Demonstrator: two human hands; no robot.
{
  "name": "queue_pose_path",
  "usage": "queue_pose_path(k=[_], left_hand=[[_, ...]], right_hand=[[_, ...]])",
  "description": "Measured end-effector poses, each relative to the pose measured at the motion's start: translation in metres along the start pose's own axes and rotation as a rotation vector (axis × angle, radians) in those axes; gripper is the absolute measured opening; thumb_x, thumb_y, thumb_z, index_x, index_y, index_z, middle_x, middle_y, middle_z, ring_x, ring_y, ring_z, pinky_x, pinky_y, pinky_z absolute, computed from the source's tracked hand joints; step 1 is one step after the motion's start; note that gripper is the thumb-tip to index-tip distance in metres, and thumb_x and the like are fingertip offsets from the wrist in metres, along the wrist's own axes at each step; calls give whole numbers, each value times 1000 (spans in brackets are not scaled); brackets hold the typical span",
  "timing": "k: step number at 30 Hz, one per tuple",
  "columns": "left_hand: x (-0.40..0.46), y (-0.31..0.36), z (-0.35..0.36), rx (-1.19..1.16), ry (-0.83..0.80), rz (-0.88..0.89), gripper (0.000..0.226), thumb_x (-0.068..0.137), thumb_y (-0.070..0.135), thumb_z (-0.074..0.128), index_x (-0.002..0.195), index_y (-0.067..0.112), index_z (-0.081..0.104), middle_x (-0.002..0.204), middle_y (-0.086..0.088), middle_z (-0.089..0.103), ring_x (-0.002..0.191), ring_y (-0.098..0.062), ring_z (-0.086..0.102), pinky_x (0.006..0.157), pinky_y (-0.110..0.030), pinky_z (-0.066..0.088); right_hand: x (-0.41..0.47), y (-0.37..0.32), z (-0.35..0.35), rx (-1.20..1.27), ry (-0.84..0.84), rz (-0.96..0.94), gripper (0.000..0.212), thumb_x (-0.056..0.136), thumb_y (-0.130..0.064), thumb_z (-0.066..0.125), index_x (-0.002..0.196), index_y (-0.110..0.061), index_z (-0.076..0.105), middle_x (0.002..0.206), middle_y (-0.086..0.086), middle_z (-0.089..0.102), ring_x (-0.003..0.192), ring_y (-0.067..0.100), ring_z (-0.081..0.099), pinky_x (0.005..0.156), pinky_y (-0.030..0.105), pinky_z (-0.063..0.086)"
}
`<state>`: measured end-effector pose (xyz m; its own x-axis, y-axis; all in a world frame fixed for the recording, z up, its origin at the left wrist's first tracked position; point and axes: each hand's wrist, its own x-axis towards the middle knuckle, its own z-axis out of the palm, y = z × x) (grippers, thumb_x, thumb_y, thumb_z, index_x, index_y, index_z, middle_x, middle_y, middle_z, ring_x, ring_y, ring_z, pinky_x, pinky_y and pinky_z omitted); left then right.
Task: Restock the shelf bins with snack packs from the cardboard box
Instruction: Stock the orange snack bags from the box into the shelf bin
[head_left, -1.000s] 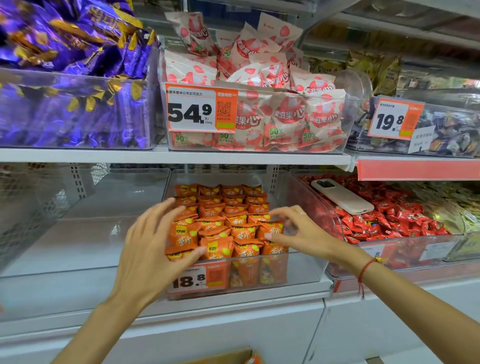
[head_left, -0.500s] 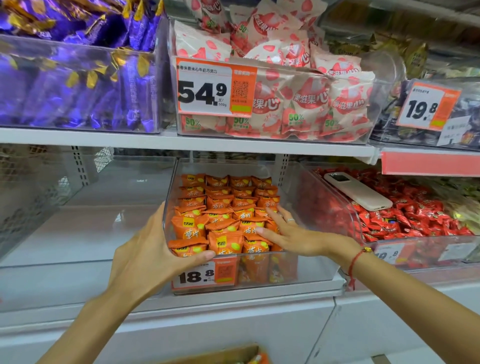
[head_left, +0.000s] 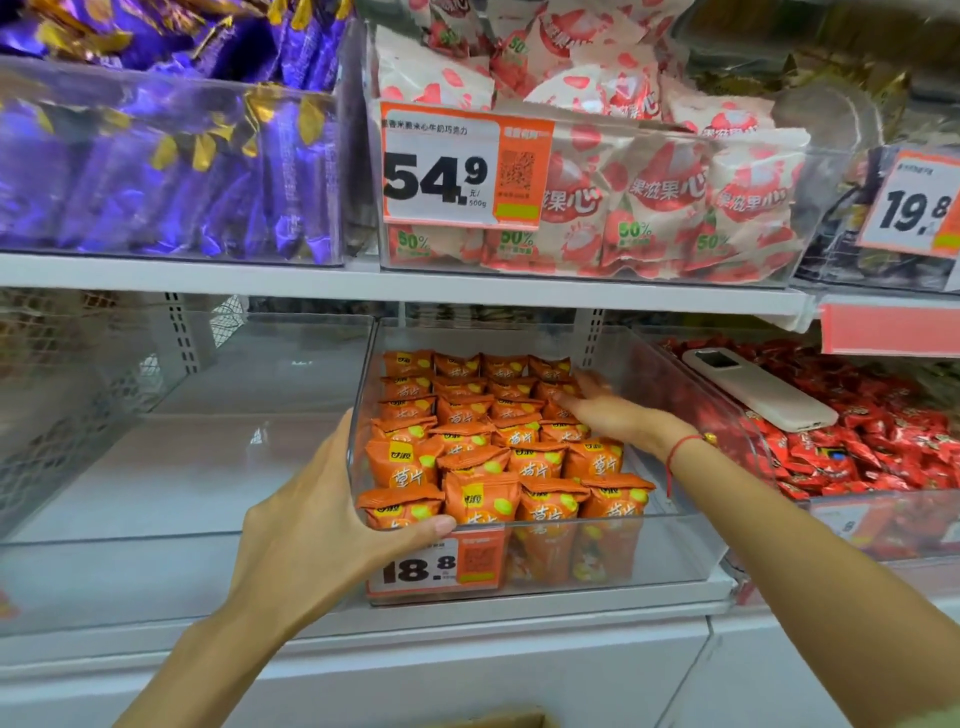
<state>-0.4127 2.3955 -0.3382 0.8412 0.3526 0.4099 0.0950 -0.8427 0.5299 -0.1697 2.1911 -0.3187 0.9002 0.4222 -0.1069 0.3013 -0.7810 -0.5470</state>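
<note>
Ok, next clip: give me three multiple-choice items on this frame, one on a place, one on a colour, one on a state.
1. Where does the phone lie?
A on the red packs
B in the purple bin
C on the floor

2. What colour are the packs under the right hand?
A blue
B orange
C green

3. What is the left hand doing?
A hanging idle
B holding a box
C gripping the bin corner

Key: 1 A, it rests atop the red packs; 2 B, orange wrappers; 3 C, thumb over the front rim.

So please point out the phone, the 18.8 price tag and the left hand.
phone (head_left: 759, 391): head view, middle of its back.
18.8 price tag (head_left: 415, 571): head view, on the digits.
left hand (head_left: 317, 525): head view, back of hand.
</note>
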Motion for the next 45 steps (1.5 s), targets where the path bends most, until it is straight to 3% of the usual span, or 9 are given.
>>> queue_pose_path(k=[4,11,15,20,25,30,37,40,45], left_hand=[[-1,0,1,-25,0,-17,102,45,92,57,133,62,14,96,48,45,103,-2,61,63,-18,36],[0,-2,1,-30,4,-9,103,47,92,58,136,57,17,129,32,51,108,-1,59,67,-21,37],[-1,0,-1,-41,-10,-33,101,48,88,62,135,53,22,131,26,52,110,-5,59,72,-23,40],[-8,-3,-10,-84,-28,-18,114,54,79,69,146,38,18,147,16,34,128,-9,44,95,-34,42],[-61,-15,-20,29,135,178,44,81,46,65,122,31,57,130,11,50,117,-14,50,87,-32,44],[-149,-58,-13,-78,145,25,18,82,33,57,96,34,68,108,15,64,105,-13,57,84,-29,44],[-252,-133,18,285,-202,-245,54,57,35,79,108,19,71,112,-8,67,101,-35,63,81,-49,53],[-275,-145,26,281,-314,-289,52,78,36,69,128,23,60,126,-1,58,120,-26,51,98,-37,42],[-284,-149,35,145,-291,-316,42,91,29,58,133,27,52,137,8,47,129,-15,34,104,-27,33]], right_hand=[[14,6,13,-107,-35,1,60,101,-49,24,153,-27,4,161,7,-5,148,25,-1,120,40,3],[0,0,4,-254,-6,-22,60,101,-51,21,153,-27,4,160,10,2,148,28,6,118,40,9],[-37,-9,-12,-355,203,-142,51,97,-44,43,144,-25,36,145,13,41,131,33,43,106,42,37],[-131,-30,6,-4,433,-527,15,86,-18,67,94,-28,72,96,-9,67,84,10,64,78,35,53],[-196,-40,55,-8,-13,-556,15,88,-13,65,91,-27,71,81,-14,67,72,-1,62,71,19,50],[-213,-29,119,-334,-323,-398,19,90,-26,59,105,-22,70,88,-5,64,77,6,56,75,24,45],[-241,15,204,-840,-362,-169,45,90,-18,49,134,-17,46,138,8,41,132,29,35,96,38,39],[-260,26,218,-1018,-445,-279,46,88,-20,54,133,-14,48,140,10,42,134,27,33,101,36,35],[-257,55,236,-1106,-187,-557,67,10,-35,91,74,-20,76,73,2,70,71,20,69,63,27,55]])
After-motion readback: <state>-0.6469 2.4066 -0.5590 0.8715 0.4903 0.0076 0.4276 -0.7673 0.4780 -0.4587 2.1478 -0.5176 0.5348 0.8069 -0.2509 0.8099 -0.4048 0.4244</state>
